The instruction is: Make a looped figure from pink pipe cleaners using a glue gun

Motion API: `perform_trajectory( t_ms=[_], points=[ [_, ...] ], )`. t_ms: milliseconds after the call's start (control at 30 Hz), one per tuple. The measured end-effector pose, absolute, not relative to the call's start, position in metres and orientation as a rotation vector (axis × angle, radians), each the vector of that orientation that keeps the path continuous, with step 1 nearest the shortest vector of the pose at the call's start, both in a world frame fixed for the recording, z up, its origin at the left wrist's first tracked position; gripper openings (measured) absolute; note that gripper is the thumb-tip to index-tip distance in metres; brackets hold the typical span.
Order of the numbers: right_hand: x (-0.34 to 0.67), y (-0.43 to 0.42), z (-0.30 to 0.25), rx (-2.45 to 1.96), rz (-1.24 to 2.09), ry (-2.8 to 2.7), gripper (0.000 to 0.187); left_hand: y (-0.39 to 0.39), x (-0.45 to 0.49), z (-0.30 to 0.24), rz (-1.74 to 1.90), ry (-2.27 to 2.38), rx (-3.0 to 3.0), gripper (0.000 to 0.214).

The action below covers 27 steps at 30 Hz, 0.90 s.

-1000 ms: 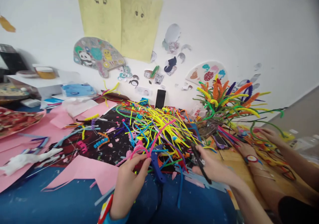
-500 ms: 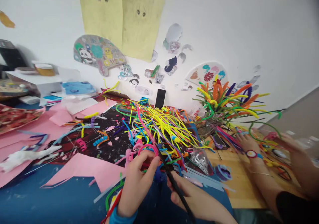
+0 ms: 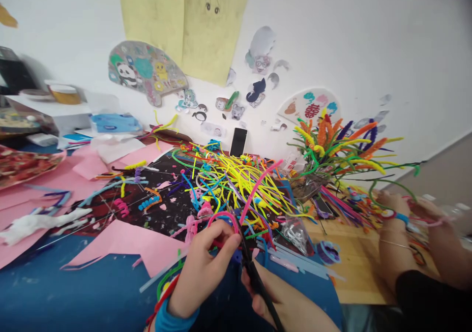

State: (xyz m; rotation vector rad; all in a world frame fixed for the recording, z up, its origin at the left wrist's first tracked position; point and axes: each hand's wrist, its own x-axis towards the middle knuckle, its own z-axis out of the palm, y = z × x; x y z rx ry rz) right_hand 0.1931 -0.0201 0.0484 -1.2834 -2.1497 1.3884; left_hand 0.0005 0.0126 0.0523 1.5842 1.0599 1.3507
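Note:
My left hand (image 3: 201,268) is closed in a pinch on a bright pink pipe cleaner (image 3: 223,214), which bends in a loop over the fingers. Black scissors (image 3: 256,275) are gripped in my right hand (image 3: 280,295), their blades pointing up and away beside my left fingertips. From the blades a straight pink pipe cleaner length (image 3: 260,190) slants up to the right; whether it still joins the loop I cannot tell. Just behind my hands lies a tangled heap of yellow pipe cleaners (image 3: 254,174) mixed with other colours.
Pink paper (image 3: 125,246) lies to the left, near a white figure (image 3: 40,229). A phone (image 3: 238,142) leans on the wall. At right stands a bunch of pipe-cleaner flowers (image 3: 332,140). Another person's hands (image 3: 398,214) hold pipe cleaners there. Pale glue sticks (image 3: 298,259) lie nearby.
The straight pink length has swung from leaning left to leaning right at the scissor blades. The other person's hands have come together farther right.

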Motion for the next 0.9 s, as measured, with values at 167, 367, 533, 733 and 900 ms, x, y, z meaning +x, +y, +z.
perform_trajectory(
  t_ms=[167,367,533,733,900],
  points=[
    [0.187,-0.024,0.048,-1.170,1.339,-2.070,0.035,0.013,0.000,0.053,1.343,0.990,1.532,0.029],
    [0.207,-0.013,0.090,-1.139,1.235,-2.009,0.032,0.010,0.001,0.053,1.344,0.936,1.490,0.031],
    [0.308,0.017,0.163,-1.093,1.075,-1.921,0.028,0.011,0.001,0.056,1.344,0.928,1.500,0.031],
    [0.417,0.032,0.179,-1.112,0.702,-1.898,0.021,0.011,0.002,0.057,1.320,0.924,1.498,0.032],
    [0.407,0.022,0.148,-1.146,0.758,-1.964,0.062,0.010,0.001,0.056,1.308,0.941,1.514,0.032]
  ],
)
